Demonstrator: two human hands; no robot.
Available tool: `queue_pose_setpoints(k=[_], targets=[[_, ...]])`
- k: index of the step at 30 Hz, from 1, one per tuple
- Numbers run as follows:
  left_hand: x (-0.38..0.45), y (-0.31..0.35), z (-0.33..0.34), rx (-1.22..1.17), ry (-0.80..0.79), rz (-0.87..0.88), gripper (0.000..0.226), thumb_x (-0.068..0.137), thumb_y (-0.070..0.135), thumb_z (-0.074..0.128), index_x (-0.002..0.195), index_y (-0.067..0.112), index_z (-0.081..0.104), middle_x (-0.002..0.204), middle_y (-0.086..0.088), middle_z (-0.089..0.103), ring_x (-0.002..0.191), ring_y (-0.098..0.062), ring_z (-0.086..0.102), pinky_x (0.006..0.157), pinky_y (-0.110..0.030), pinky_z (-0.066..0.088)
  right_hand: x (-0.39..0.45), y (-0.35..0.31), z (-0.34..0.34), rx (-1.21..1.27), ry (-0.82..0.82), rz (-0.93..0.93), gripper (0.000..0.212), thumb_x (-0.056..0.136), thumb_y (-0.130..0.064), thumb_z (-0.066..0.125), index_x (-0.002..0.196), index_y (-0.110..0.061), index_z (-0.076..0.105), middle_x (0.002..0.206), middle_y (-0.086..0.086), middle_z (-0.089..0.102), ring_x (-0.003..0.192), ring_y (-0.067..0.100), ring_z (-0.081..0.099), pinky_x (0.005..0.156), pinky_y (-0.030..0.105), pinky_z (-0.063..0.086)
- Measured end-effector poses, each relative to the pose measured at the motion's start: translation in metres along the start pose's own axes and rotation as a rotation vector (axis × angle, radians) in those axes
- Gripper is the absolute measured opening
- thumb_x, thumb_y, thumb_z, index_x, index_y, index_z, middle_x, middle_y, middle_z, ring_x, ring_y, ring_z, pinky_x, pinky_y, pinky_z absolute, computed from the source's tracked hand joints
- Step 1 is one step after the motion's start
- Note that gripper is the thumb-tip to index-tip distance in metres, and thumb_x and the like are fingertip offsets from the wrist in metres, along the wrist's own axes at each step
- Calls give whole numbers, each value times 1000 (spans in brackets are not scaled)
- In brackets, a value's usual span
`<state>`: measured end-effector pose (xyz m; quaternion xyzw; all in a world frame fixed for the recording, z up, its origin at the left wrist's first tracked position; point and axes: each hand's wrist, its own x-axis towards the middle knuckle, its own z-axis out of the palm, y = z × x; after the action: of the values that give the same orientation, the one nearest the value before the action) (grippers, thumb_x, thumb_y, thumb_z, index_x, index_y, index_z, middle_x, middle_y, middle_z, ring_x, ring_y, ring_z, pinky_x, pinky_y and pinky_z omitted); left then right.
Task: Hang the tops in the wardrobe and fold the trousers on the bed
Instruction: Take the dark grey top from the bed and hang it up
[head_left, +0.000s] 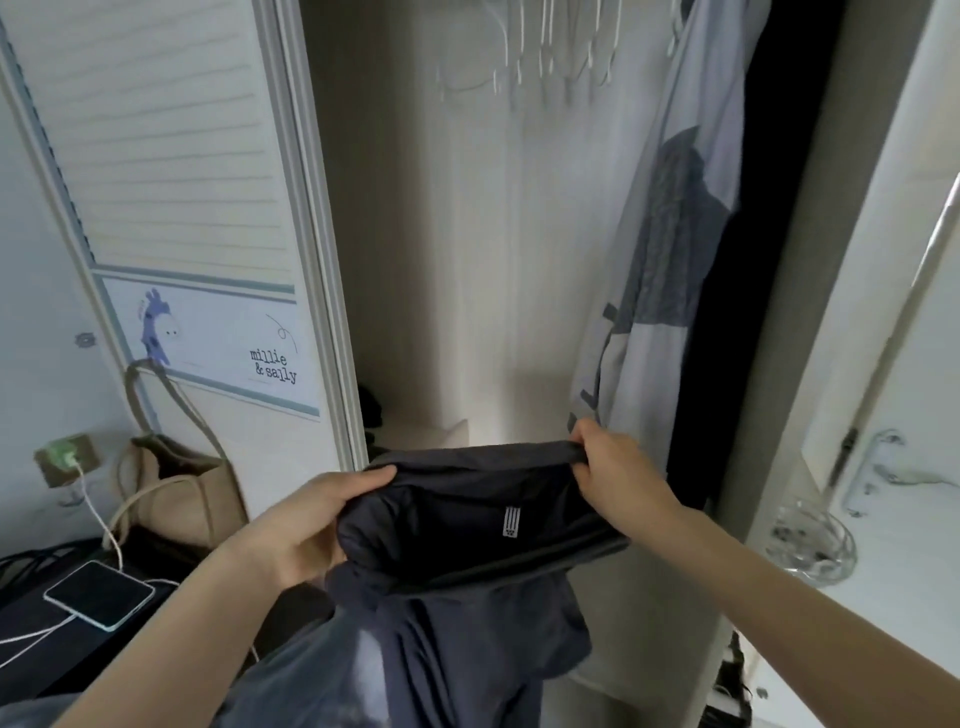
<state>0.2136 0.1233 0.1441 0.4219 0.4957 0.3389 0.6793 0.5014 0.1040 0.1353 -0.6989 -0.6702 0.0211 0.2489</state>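
Note:
I hold a dark navy garment (467, 561) in front of the open wardrobe (467, 260), its opening stretched wide with a small white label showing inside. My left hand (311, 525) grips the left edge of the opening. My right hand (613, 467) pinches the right edge a little higher. The rest of the garment hangs down between my arms. Several empty white hangers (545, 57) hang on the rail at the top. A light grey-blue top (670, 249) with a dark print hangs at the right of the wardrobe.
The louvred wardrobe door (171, 156) stands at the left. A beige tote bag (182, 488) leans below it, beside a phone (98, 595) on a charging cable. At the right are a white door with a handle (883, 467) and a glass bowl (810, 540).

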Motion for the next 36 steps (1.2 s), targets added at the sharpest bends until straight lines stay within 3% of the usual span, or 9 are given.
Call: queue_pose_setpoints(k=[5,11,15,18,20,25,28,31,36], targets=[[38,45,24,-19,49,184,34,87,29,66,110,4,71,108,-14,73,99,-29,70,83,-35,52,47,9,1,42,2,-18,7,96,-21,47,96,-14,50,82,3,57,72,18,55,66,37,51],[79,86,39,-46,37,256,33,88,27,67,109,2,71,107,-17,73,98,-30,69,84,-36,53,88,-4,-3,143,-29,-68,10,93,-22,53,103,-21,53,102,0,64,94,18,59,85,35,51],[98,118,44,57,15,362,26,86,16,70,108,3,70,104,-17,74,99,-33,70,90,-40,53,110,-29,-37,193,249,-124,16,92,-14,52,102,-16,64,97,2,69,91,18,63,86,34,50],[114,153,46,171,-5,438,21,88,15,69,105,3,71,99,-17,74,95,-33,71,87,-40,55,134,-57,-89,196,489,-163,16,90,-12,54,100,-15,67,96,-1,70,92,17,64,82,21,44],[123,179,49,268,13,493,17,88,15,69,101,4,73,94,-17,75,90,-33,71,85,-40,55,151,-75,-126,164,594,-165,16,89,-14,54,98,-18,68,94,-3,70,91,15,63,76,20,41],[136,232,57,505,104,740,13,90,18,67,84,9,74,82,-10,73,77,-22,69,66,-27,50,204,-113,-215,85,776,-137,21,87,-15,50,99,-15,67,98,3,70,97,24,62,82,27,46],[145,258,59,693,196,902,20,90,24,64,79,9,72,79,-10,71,80,-22,66,69,-29,48,233,-125,-261,39,888,-91,23,90,-17,45,100,-9,64,99,8,67,95,28,57,80,31,46],[149,280,62,836,273,1034,27,91,23,61,77,2,68,74,-13,68,74,-21,62,58,-21,42,267,-127,-299,-42,966,-25,27,91,-14,42,103,-1,62,106,18,65,101,35,57,81,34,44],[158,308,62,933,331,1104,36,93,24,60,69,-2,59,63,-12,59,63,-24,55,53,-26,38,314,-111,-334,-140,930,194,31,94,-14,40,111,5,58,121,28,58,115,41,53,92,37,44]])
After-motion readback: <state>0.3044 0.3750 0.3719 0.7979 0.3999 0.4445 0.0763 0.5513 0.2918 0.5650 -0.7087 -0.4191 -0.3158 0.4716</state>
